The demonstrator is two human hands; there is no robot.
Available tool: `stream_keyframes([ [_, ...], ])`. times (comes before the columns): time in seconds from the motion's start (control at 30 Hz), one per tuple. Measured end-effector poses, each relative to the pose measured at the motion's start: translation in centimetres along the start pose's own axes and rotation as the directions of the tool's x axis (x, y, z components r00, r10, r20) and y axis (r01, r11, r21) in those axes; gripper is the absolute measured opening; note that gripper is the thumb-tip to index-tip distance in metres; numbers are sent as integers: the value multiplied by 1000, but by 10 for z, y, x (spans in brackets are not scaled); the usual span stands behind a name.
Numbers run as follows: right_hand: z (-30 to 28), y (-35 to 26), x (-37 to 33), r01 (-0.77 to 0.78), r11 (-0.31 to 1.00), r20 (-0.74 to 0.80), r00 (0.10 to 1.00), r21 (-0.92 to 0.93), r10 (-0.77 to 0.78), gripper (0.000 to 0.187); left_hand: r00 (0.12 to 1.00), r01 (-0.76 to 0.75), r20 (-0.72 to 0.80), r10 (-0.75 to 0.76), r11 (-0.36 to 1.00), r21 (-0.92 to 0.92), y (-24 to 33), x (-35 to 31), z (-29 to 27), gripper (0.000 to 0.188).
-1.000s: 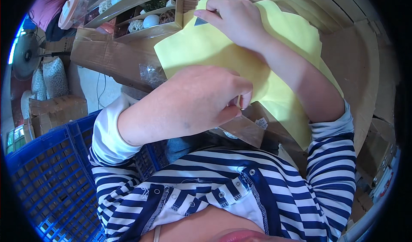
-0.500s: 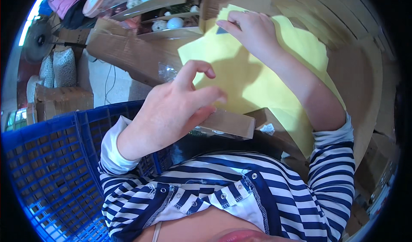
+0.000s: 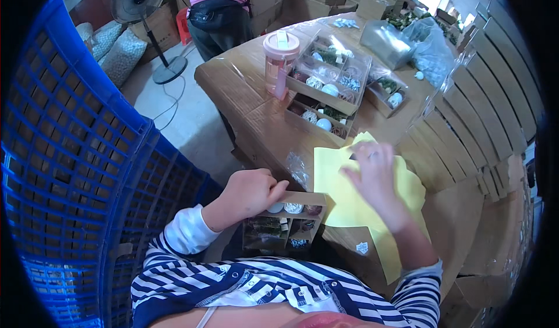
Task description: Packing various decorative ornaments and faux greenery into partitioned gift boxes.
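Note:
My left hand (image 3: 247,195) is closed at the upper left corner of a divided cardboard box (image 3: 317,199), thumb along its rim; some fingertips are hidden. The box is tilted near my lap, and its compartments hold white balls, greenery and other small decorations. My right hand (image 3: 377,179) is over a fanned stack of yellow paper sheets (image 3: 338,208) on the table. Motion blurs its fingers, and a small dark piece shows beside them; I cannot make out whether they hold it.
Filled divided boxes (image 3: 332,86) and a pink lidded cup (image 3: 280,60) stand farther back on the cardboard-covered table (image 3: 233,75). Rows of cardboard boxes (image 3: 466,107) line the right side. A blue plastic crate (image 3: 116,171) is at left. Beyond are a fan (image 3: 140,13) and a person in pink (image 3: 221,8).
The view has lifted to show more of the table and room. My left hand, earlier raised with fingers spread, is now at the box. My right hand stays over the yellow sheets, now blurred.

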State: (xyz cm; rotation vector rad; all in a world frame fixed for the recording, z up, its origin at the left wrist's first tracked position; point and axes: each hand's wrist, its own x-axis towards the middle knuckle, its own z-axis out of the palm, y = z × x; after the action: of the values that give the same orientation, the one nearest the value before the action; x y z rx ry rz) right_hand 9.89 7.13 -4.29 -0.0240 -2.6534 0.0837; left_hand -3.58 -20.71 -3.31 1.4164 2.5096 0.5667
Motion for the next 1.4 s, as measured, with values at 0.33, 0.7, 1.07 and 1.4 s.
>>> stream_keyframes([
  [0.33, -17, -119, -39, -490, 715, 457, 849, 499, 264, 64, 899, -357, -405, -168, 256, -899, -50, -30, 65, 62],
  [0.7, -73, -85, -86, -787, 258, 564, 591, 560, 576, 49, 968, -163, -36, 248, 515, -842, -52, -56, 106, 56],
  [1.07, -152, 35, -276, -297, 199, -112, 284, 934, 952, 31, 929, -360, -254, 270, 488, -795, 32, 9, 100, 26],
  [1.4, -158, 226, -362, -105, 61, -105, -489, 993, 866, 33, 918, -288, -396, -20, 653, -701, 20, 88, 68, 16],
])
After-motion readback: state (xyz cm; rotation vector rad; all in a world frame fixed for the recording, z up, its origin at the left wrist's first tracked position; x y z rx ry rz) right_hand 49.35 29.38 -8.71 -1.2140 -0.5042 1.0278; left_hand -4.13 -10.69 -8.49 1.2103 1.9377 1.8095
